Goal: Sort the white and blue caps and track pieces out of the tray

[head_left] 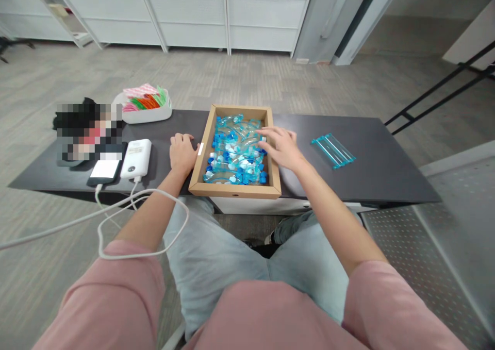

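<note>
A brown cardboard tray [276,177] sits before me near the table's front edge. Inside lie clear plastic pieces [243,143] with light-blue ends, among many small blue and white caps [245,163]. My right hand [284,146] hovers at the tray's right wall, fingers stretched over the contents and apart, with nothing seen in them. Against the outside of the left wall, my left hand [182,153] rests on the table, fingers loosely bent and the thumb side touching the cardboard. To the right lies a flat group of clear rods with light-blue ends [333,150].
A white basket [149,115] of colourful items stands at the back left. Nearer are a white power bank [136,158], a phone [106,169] and a blurred dark pile [83,128]. A white cable [150,191] loops over my left forearm. The dark table [371,149] extends right.
</note>
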`<state>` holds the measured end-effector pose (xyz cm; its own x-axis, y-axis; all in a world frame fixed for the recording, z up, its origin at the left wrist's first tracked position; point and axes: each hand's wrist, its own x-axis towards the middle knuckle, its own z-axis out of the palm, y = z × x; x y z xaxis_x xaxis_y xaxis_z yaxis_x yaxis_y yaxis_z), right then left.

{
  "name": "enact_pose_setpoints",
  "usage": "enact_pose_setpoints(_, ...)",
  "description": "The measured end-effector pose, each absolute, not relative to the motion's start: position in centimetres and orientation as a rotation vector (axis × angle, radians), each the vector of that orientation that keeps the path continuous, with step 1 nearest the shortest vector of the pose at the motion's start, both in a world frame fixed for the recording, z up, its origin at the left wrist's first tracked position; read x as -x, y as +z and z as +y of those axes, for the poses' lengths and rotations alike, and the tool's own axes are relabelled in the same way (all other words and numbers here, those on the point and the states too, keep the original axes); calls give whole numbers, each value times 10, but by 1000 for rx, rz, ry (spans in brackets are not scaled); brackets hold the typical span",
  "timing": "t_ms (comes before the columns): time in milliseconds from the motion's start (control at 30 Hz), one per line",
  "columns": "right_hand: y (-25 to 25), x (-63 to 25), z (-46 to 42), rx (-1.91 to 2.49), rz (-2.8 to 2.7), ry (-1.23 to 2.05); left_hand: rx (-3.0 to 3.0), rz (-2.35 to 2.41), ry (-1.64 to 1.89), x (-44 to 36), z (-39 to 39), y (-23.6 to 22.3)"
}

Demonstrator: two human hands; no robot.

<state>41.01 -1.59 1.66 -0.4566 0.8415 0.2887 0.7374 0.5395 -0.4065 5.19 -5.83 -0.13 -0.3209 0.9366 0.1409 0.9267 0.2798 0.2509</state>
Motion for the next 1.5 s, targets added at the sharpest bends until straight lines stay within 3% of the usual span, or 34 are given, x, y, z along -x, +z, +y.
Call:
enact_pose_setpoints(167, 0, -518, -27, 1885, -1952, 64, -1821, 2472, 461, -52, -57, -3)
enact_pose_setpoints(267, -11, -561, -42, 2100, -1906, 87, -1814, 2475, 472, -51, -57, -4)
enact_pose_setpoints(600, -28, -568, -40, 1954, -1823, 190, -1824, 2479, 467, -51, -59, -3)
enact_pose_setpoints(800, -12, -526, -29, 1797, -1850, 63, -1822, 2476, 488, -52, -59, -3)
enact_pose_setpoints(1167, 28, -345, 34, 1235, -2406, 294, -1826, 2483, 411, -53, -60, 1)
enact_pose_setpoints(1300, 19, -393, 25, 1326, -2280, 216, -1825, 2480, 432, -52, -59, 0)
enact_pose_setpoints(1500, -13, -555, -16, 1853, -1842, -25, -1820, 2468, 467, -52, -58, -2)
